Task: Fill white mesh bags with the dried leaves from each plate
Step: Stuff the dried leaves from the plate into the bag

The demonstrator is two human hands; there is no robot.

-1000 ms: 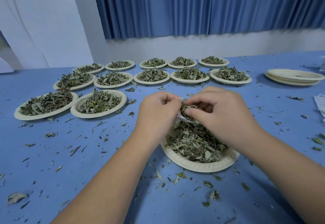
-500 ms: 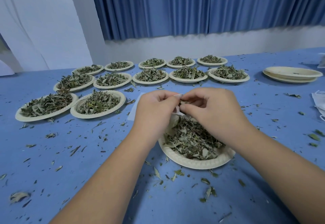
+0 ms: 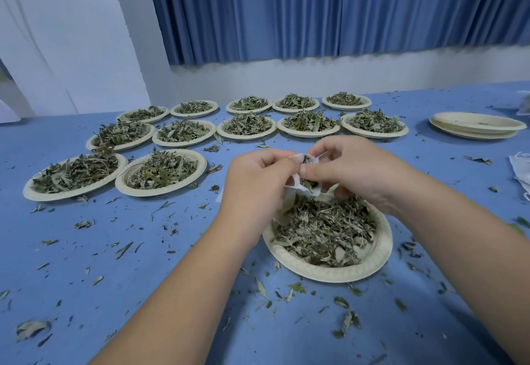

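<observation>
Your left hand (image 3: 258, 181) and right hand (image 3: 352, 169) meet over the far rim of the near plate (image 3: 381, 255), with the white mesh bag (image 3: 311, 191) held between them just above the dried leaves (image 3: 324, 229). Left fingers are curled round the bag's left edge. Right thumb and forefinger are pressed together on the mouth at the other side; whether they also pinch a tuft of leaf going in is probably so, but the knuckles hide it. Some leaf shows dark through the mesh. Handling: the bag is limp and near weightless and will fold shut if let go, so hold it by the mouth hem on both sides and keep it over the plate. The leaves are light, brittle and springy; they crumble and scatter, so take loose pinches and don't press hard. Counts: one bag in hand; thirteen plates with leaves, this one plus twelve others (image 3: 160, 172) in rows on the blue table (image 3: 143, 278); one stack of empty plates (image 3: 476, 132), seemingly two; white mesh (image 3: 520, 168) at the right edge, number unclear.
</observation>
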